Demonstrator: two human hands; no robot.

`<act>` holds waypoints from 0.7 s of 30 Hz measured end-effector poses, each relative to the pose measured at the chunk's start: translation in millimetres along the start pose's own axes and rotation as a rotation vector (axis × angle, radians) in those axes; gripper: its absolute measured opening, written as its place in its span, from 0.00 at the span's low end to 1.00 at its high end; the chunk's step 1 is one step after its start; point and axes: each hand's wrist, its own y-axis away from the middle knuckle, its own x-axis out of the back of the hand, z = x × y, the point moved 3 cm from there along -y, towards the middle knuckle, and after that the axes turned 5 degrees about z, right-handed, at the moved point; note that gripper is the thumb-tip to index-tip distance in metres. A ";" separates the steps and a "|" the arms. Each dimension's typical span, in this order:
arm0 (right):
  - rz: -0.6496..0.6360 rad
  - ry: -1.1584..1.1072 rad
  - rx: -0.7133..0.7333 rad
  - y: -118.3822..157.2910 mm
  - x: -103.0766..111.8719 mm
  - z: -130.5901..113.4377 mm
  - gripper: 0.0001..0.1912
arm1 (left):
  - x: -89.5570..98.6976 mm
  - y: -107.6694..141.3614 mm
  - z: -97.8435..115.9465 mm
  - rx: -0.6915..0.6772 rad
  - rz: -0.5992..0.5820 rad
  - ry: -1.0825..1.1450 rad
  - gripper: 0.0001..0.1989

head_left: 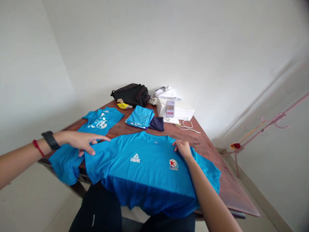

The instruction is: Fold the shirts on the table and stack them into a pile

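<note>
Head view: a blue T-shirt (149, 174) is laid front side up at the near edge of a wooden surface (231, 193), its collar turned away from the wearer and its lower part dropped over the edge toward the dark-clad legs (96, 209). The left hand (87, 143) is held at the sleeve on that side, thumb and forefinger apart. The right hand (182, 149) is set beside the collar with fingers curled on the cloth; whether fabric is pinched cannot be told.

For a smooth lie, both shoulders are best drawn outward evenly, with the collar kept level and creases eased from the middle toward the sleeves. The overhanging hem is best supported, since the shirt could be pulled down by its own weight.

On the left, room is limited by a second blue shirt (96, 125), spread close against the near sleeve. Behind the collar, a narrow band of wood is seen before the folded blue stack (140, 116) and dark cloth (157, 123) are met. Farther right, a white cable (188, 126) is trailed from beside a white box (180, 109). More wood is shown beyond the right sleeve, bounded by the surface's slanting edge.
</note>
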 end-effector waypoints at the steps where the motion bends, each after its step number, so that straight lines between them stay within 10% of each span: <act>1: -0.001 -0.004 0.001 -0.2 -0.1 0.2 0.17 | -1.2 2.6 2.7 0.040 -0.111 0.027 0.42; 3: -0.001 -0.009 0.000 -0.4 0.0 0.3 0.18 | -4.9 5.8 11.9 0.060 -0.335 0.059 0.37; 8: -0.005 -0.013 -0.003 -0.4 0.1 -1.6 0.17 | -15.3 -3.8 49.3 -0.055 -0.397 0.097 0.32; 21: -0.013 0.009 -0.032 0.4 1.8 -5.2 0.17 | -127.6 -37.3 98.1 -0.333 -0.122 0.021 0.21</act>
